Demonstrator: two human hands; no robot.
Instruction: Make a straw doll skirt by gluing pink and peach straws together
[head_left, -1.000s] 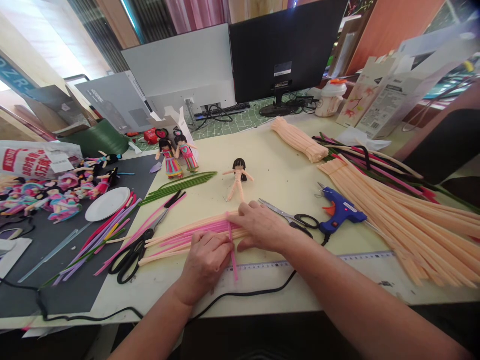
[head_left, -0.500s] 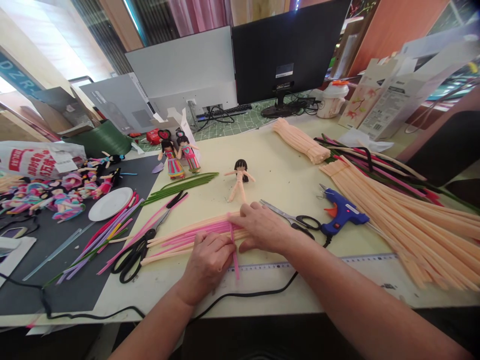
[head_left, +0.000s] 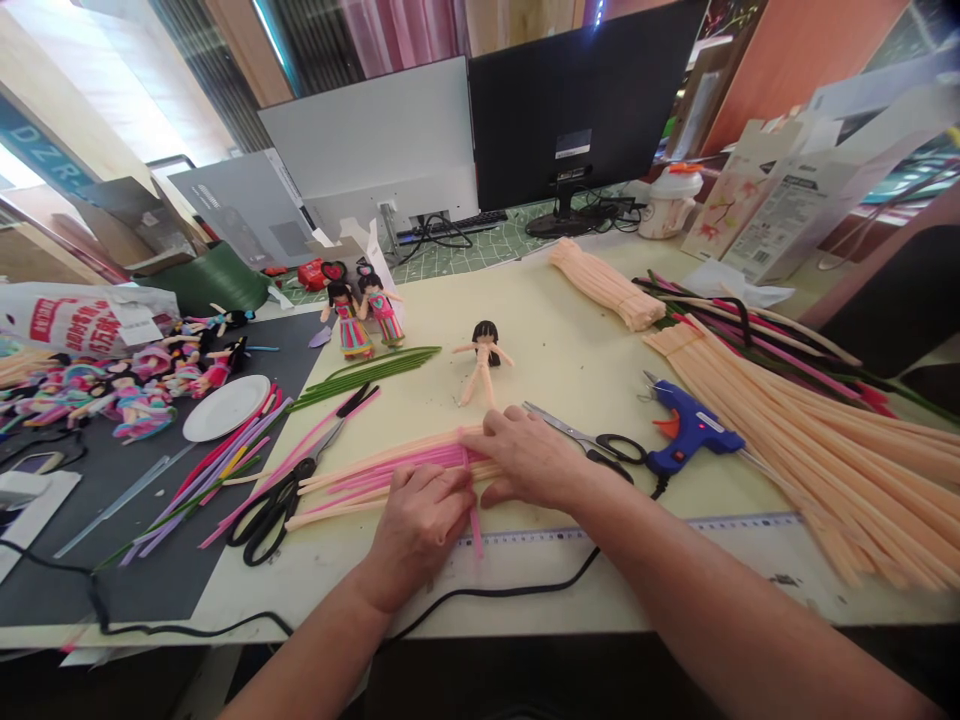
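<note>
Side by side on the table lie pink pipe cleaners (head_left: 409, 457) and peach pipe cleaners (head_left: 330, 512). One pink crosspiece (head_left: 476, 530) runs across them, its free end reaching over a ruler (head_left: 540, 537). My left hand (head_left: 424, 520) is closed, bent fingers pressing on the strips just left of the crosspiece. From the other side my right hand (head_left: 529, 460) grips at the crosspiece's upper part; its fingertips partly cover the strips. Just beyond the hands lies a small peach doll (head_left: 482, 365) with black hair. Scissors (head_left: 585, 435) rest beside my right hand, and black-handled scissors (head_left: 281, 490) lie left.
At right are a blue glue gun (head_left: 690, 428), a spread peach bundle (head_left: 810, 430) and a tied peach bundle (head_left: 604, 285). Two dressed dolls (head_left: 364, 315) stand behind green stems (head_left: 367, 375). A white plate (head_left: 226, 408) sits left. A black cable (head_left: 510, 590) crosses the front.
The view has shifted slightly, moving everything a little to the right in the picture. Both hands keep nearly the same place and hold on the strips.
</note>
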